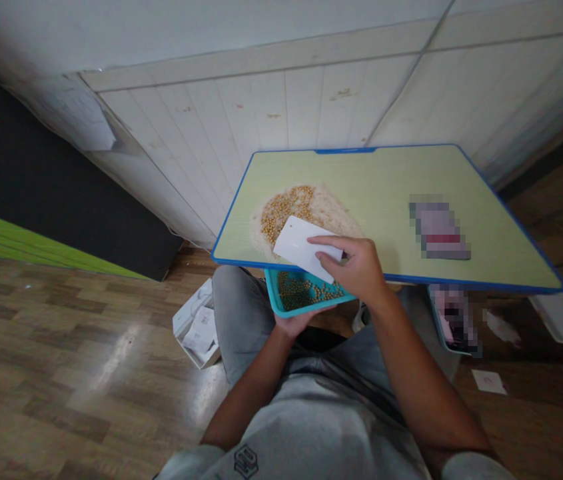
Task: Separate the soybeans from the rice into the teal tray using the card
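My right hand pinches a flat white scraper between thumb and fingers. The scraper is tilted over the table's near edge, close to a pile of yellow soybeans. Pale grains lie spread around and to the right of the beans. Below the edge, my left hand grips a turquoise plastic basket from underneath; most of its fingers are hidden. More soybeans lie inside the basket, partly covered by the scraper and my right hand.
The light green tabletop has a blue rim and stands against a white panelled wall. A blurred-out flat object lies on its right side. An open white box sits on the wooden floor by my left leg.
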Action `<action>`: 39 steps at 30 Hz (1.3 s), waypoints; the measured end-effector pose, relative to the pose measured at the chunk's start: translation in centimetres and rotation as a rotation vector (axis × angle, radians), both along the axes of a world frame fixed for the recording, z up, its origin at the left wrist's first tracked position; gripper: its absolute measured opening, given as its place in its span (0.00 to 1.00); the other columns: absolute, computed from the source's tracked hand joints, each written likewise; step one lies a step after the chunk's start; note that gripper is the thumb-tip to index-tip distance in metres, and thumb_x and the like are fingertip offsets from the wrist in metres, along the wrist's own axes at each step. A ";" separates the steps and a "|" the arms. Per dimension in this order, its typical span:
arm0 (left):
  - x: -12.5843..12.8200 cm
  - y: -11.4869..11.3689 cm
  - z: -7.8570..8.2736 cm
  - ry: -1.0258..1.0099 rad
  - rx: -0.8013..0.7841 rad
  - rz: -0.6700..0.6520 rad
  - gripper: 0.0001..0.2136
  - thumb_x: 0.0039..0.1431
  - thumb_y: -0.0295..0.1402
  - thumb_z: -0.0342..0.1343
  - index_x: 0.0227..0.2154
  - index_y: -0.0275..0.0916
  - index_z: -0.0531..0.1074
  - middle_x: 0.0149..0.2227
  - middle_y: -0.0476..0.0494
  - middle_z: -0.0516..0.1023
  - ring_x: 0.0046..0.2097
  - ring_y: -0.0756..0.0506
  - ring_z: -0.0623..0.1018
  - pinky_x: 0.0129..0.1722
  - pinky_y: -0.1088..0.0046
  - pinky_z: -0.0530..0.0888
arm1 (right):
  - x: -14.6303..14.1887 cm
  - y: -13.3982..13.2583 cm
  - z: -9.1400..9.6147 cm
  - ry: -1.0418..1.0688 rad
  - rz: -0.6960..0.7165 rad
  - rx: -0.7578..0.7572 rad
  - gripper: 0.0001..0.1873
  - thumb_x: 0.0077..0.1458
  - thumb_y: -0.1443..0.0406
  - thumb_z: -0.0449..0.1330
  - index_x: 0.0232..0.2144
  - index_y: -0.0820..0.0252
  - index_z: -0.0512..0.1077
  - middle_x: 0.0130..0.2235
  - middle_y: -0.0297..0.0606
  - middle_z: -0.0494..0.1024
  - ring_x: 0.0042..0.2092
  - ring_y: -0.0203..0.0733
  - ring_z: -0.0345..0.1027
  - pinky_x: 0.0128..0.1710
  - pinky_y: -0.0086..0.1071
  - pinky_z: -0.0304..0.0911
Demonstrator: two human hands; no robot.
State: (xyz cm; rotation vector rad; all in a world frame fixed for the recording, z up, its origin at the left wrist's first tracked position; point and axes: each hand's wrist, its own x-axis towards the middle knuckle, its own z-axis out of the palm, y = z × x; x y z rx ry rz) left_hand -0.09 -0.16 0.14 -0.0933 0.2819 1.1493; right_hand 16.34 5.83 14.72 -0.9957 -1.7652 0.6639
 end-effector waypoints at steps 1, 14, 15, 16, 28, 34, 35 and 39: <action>0.0 0.0 -0.1 -0.005 -0.006 -0.001 0.36 0.75 0.58 0.36 0.79 0.49 0.55 0.81 0.39 0.57 0.83 0.27 0.46 0.74 0.20 0.39 | 0.1 0.0 0.0 -0.008 -0.010 -0.002 0.17 0.57 0.68 0.64 0.46 0.55 0.89 0.39 0.37 0.91 0.18 0.32 0.60 0.20 0.30 0.59; -0.1 0.4 0.1 -0.022 -0.015 -0.031 0.38 0.74 0.59 0.35 0.80 0.50 0.54 0.81 0.39 0.56 0.83 0.26 0.46 0.75 0.20 0.45 | -0.1 1.3 0.5 -0.086 0.055 0.110 0.22 0.63 0.72 0.61 0.53 0.49 0.85 0.55 0.33 0.89 0.56 0.48 0.85 0.58 0.40 0.77; -0.1 0.4 0.2 -0.018 -0.012 -0.032 0.37 0.74 0.59 0.35 0.80 0.50 0.54 0.81 0.39 0.57 0.83 0.26 0.46 0.75 0.20 0.45 | -0.2 1.4 0.6 -0.099 0.060 0.100 0.22 0.63 0.72 0.61 0.53 0.49 0.85 0.54 0.33 0.89 0.55 0.48 0.85 0.58 0.40 0.77; -0.1 0.3 0.3 -0.012 -0.008 -0.031 0.37 0.74 0.58 0.34 0.80 0.50 0.54 0.81 0.39 0.58 0.82 0.26 0.47 0.75 0.20 0.44 | -0.3 1.4 0.6 -0.111 0.062 0.090 0.22 0.63 0.72 0.61 0.53 0.48 0.85 0.54 0.33 0.89 0.55 0.48 0.85 0.58 0.40 0.77; 0.0 0.4 0.4 0.010 0.026 -0.059 0.38 0.74 0.59 0.35 0.79 0.46 0.57 0.80 0.36 0.59 0.82 0.26 0.50 0.76 0.22 0.40 | 0.5 1.0 0.6 -0.079 0.127 0.108 0.17 0.64 0.70 0.61 0.49 0.51 0.86 0.50 0.34 0.90 0.52 0.47 0.86 0.55 0.37 0.77; -0.2 0.5 0.0 -0.008 0.001 -0.066 0.38 0.73 0.61 0.35 0.79 0.48 0.57 0.80 0.37 0.58 0.82 0.26 0.48 0.75 0.21 0.39 | 1.1 0.7 0.6 -0.085 0.121 0.083 0.16 0.63 0.70 0.62 0.47 0.50 0.86 0.49 0.34 0.91 0.51 0.47 0.87 0.54 0.38 0.78; -0.2 0.5 0.0 -0.007 0.001 -0.065 0.38 0.73 0.61 0.35 0.79 0.49 0.57 0.80 0.38 0.58 0.82 0.26 0.48 0.75 0.21 0.39 | 1.2 0.7 0.6 -0.082 0.119 0.084 0.16 0.63 0.70 0.62 0.47 0.50 0.86 0.49 0.34 0.91 0.51 0.47 0.87 0.54 0.38 0.79; -0.2 0.5 0.0 -0.002 -0.001 -0.057 0.37 0.74 0.60 0.33 0.79 0.52 0.56 0.81 0.41 0.58 0.83 0.27 0.46 0.75 0.22 0.38 | 1.7 0.4 0.5 -0.062 0.108 0.101 0.15 0.63 0.69 0.63 0.46 0.50 0.86 0.48 0.35 0.91 0.50 0.47 0.87 0.52 0.37 0.79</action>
